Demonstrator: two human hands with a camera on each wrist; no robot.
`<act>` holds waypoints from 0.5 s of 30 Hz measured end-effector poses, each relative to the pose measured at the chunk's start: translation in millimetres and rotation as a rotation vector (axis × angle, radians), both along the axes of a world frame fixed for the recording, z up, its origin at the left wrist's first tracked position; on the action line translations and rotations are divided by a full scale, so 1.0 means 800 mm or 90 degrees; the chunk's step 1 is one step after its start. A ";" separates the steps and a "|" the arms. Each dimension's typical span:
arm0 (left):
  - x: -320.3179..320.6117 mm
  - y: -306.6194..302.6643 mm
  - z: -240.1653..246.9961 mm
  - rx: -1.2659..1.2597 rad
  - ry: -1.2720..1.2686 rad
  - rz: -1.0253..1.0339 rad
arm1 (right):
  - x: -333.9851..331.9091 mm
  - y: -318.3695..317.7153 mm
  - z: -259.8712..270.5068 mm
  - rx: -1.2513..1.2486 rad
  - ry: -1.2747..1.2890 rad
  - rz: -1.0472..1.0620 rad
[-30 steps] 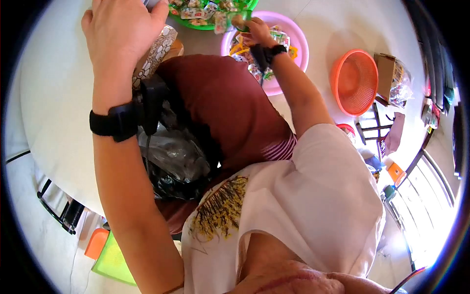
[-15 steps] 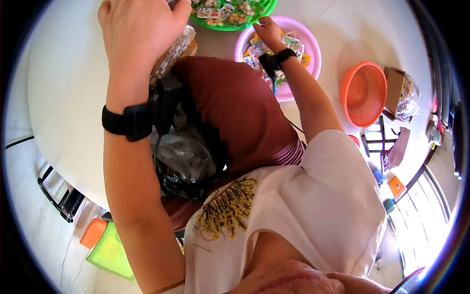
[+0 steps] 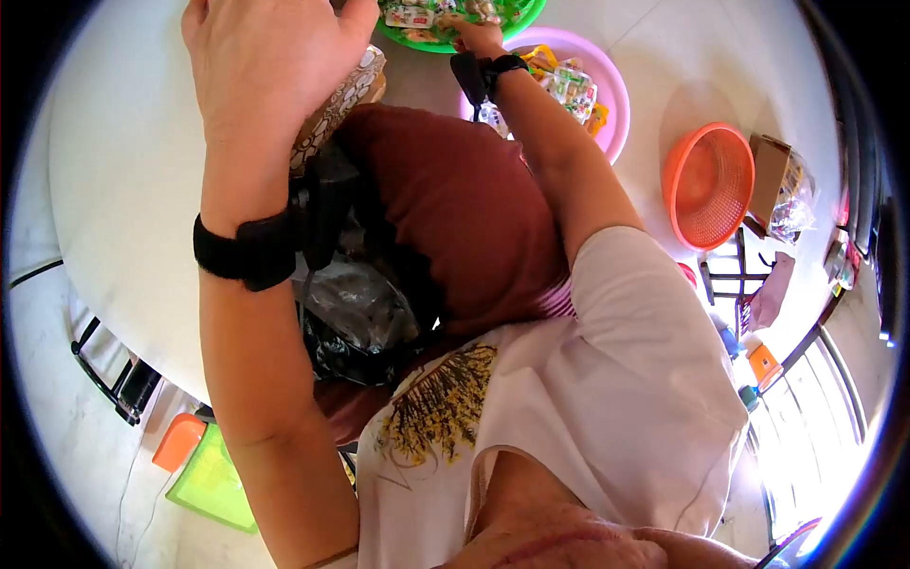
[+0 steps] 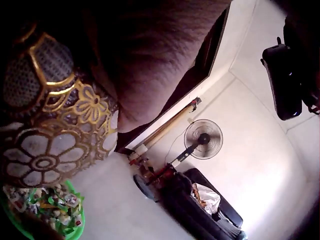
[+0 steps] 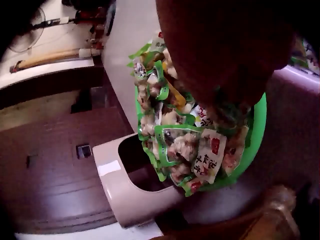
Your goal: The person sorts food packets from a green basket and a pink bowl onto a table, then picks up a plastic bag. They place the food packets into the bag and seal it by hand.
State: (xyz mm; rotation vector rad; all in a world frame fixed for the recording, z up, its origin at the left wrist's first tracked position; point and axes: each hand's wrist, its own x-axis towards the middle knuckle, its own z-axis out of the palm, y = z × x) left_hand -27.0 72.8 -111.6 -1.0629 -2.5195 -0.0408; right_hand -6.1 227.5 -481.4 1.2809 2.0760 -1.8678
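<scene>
At the top edge of the head view, my left hand (image 3: 275, 71) extends beside a gold-and-white patterned item (image 3: 341, 104); its fingertips are cut off. The left wrist view shows the hand (image 4: 160, 60) next to the floral-patterned surface (image 4: 47, 155), fingers indistinct. My right hand (image 3: 481, 36) reaches over the rim of a green basin (image 3: 445, 47) with its fingers among clear-and-green food packets (image 3: 412, 17). From the right wrist, the dark hand (image 5: 225, 50) covers part of the packets (image 5: 180, 145), hiding its fingertips; whether it pinches one is unclear.
A pink basin (image 3: 616, 104) with packets stands right of the green one. Farther right are an orange basket (image 3: 709, 185) and a cardboard box (image 3: 770, 175). A dark plastic bag (image 3: 355, 308) lies by the lap. A beige stool (image 5: 130, 210) is near the green basin.
My right hand carried a packet over the pink basin a second ago, was over that basin without a visible packet, and is now left, at the green basin. The left hand keeps its pose.
</scene>
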 end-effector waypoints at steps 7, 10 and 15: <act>0.002 0.000 0.006 0.027 -0.013 0.005 | 0.047 0.011 0.005 -0.220 0.066 -0.076; 0.003 0.000 0.006 0.037 -0.010 0.006 | 0.107 0.043 0.031 -0.329 0.115 -0.065; 0.005 0.003 0.009 0.021 -0.018 0.019 | 0.225 0.099 0.053 -0.343 0.117 -0.131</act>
